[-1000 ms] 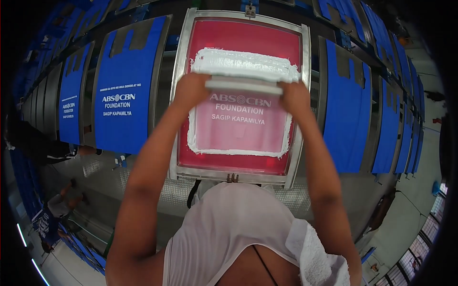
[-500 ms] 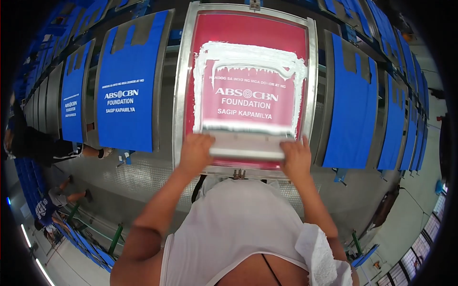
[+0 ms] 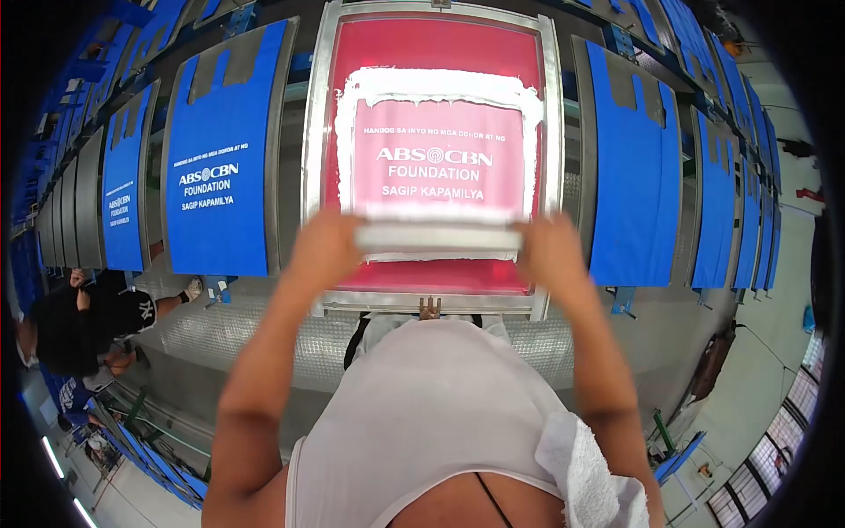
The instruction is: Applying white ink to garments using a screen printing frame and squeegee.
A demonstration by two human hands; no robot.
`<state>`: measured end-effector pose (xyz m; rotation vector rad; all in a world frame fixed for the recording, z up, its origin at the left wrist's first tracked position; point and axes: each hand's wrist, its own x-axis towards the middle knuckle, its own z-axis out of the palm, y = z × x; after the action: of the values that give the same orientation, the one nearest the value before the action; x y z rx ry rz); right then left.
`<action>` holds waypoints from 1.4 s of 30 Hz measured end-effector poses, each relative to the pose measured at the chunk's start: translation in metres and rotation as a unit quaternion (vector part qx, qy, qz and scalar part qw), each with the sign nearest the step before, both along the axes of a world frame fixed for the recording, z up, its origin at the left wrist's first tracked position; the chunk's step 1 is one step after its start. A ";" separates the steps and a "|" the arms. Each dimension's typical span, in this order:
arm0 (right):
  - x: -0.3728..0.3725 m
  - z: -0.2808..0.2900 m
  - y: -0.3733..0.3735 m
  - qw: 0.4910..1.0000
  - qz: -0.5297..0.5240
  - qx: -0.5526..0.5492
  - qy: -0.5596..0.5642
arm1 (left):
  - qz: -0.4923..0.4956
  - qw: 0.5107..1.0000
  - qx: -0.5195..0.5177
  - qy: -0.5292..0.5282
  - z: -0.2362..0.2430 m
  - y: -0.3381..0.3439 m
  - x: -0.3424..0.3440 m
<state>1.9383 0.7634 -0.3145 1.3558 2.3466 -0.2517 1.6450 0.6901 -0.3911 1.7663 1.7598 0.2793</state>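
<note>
Both my hands grip a wide, pale squeegee (image 3: pixel 440 238), standing across the near part of a screen-printing frame. My left hand (image 3: pixel 324 251) is closed round its left end and my right hand (image 3: pixel 551 251) round its right end; both are blurred. The frame has a silver metal rim (image 3: pixel 552 132) and a red-pink mesh (image 3: pixel 440 42) with a paler printed area. Thick white ink (image 3: pixel 431 84) lies in a band along the far side and down both sides. A thin white line of ink shows just nearer than the squeegee. Whatever lies under the mesh is mostly hidden.
Blue bag-shaped pieces with white print (image 3: pixel 220 158) lie on grey boards to the left. Plain blue pieces (image 3: pixel 635 176) lie on boards to the right. A person in dark clothes (image 3: pixel 97 321) is at the far left. A white towel (image 3: pixel 585 475) hangs over my right shoulder.
My hands and the squeegee have moved a little away from my body over the mesh. The view has shifted slightly, and the person at the left shows more fully.
</note>
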 end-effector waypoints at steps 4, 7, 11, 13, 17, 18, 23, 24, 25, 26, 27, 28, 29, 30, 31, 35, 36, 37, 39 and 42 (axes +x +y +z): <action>0.024 -0.039 -0.081 0.991 -0.003 0.065 0.113 | 0.000 0.980 0.196 -0.033 -0.048 -0.088 0.029; 0.019 -0.055 -0.030 0.987 0.002 0.117 0.113 | 0.004 0.970 0.239 -0.038 -0.056 -0.029 0.013; -0.017 -0.046 0.094 0.987 0.019 0.151 0.046 | 0.054 0.973 0.223 0.021 -0.033 0.097 -0.015; -0.037 -0.036 0.141 0.984 0.027 0.170 0.049 | 0.048 0.975 0.213 0.046 -0.026 0.147 -0.031; -0.054 -0.011 0.206 0.991 0.040 0.109 0.059 | 0.031 0.983 0.178 0.037 0.001 0.194 -0.053; -0.062 -0.005 0.212 0.992 0.059 0.090 0.069 | 0.028 0.985 0.163 0.048 0.006 0.192 -0.060; -0.066 0.041 0.235 0.993 0.060 0.075 0.071 | 0.169 0.889 0.415 0.097 0.017 0.088 -0.028; -0.063 0.039 0.244 0.992 0.064 0.077 0.070 | 0.194 0.964 0.182 -0.007 0.011 0.048 0.002; -0.059 0.031 0.254 0.994 0.067 0.064 0.053 | 0.091 0.989 -0.061 -0.095 0.022 0.013 0.019; -0.067 0.024 0.257 0.994 0.084 0.050 0.045 | 0.002 0.986 -0.096 -0.135 -0.038 -0.042 0.031; -0.060 0.008 0.266 0.993 0.080 0.066 0.062 | -0.008 0.953 -0.195 -0.230 -0.072 -0.084 0.051; -0.055 -0.002 0.268 0.995 0.070 0.040 0.056 | 0.013 0.914 -0.349 -0.206 -0.049 -0.093 0.070; -0.063 -0.001 0.264 0.994 0.095 0.035 0.050 | 0.038 0.902 -0.319 -0.289 -0.067 -0.121 0.090; -0.074 0.002 0.259 0.991 0.125 0.027 0.046 | 0.113 0.857 -0.279 -0.418 -0.093 -0.146 0.114; -0.079 0.006 0.254 0.990 0.132 0.025 0.048 | 0.178 0.792 -0.230 -0.537 -0.108 -0.157 0.130; -0.099 -0.005 0.244 0.984 0.139 0.048 0.101 | 0.109 0.830 -0.193 -0.512 -0.109 -0.144 0.129; -0.098 -0.008 0.243 0.982 0.135 0.076 0.106 | 0.095 0.825 -0.206 -0.518 -0.103 -0.141 0.126; -0.099 -0.012 0.243 0.978 0.132 0.099 0.129 | 0.078 0.819 -0.220 -0.525 -0.098 -0.139 0.121; -0.108 -0.005 0.237 0.982 0.116 0.089 0.119 | 0.066 0.804 -0.238 -0.541 -0.084 -0.139 0.114; -0.109 -0.011 0.227 0.981 0.114 0.101 0.119 | 0.045 0.796 -0.245 -0.552 -0.065 -0.134 0.109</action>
<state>1.8291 0.9905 -0.3255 1.1846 2.7670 -0.1137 1.7538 0.5558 -0.4566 0.7963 0.8990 0.6576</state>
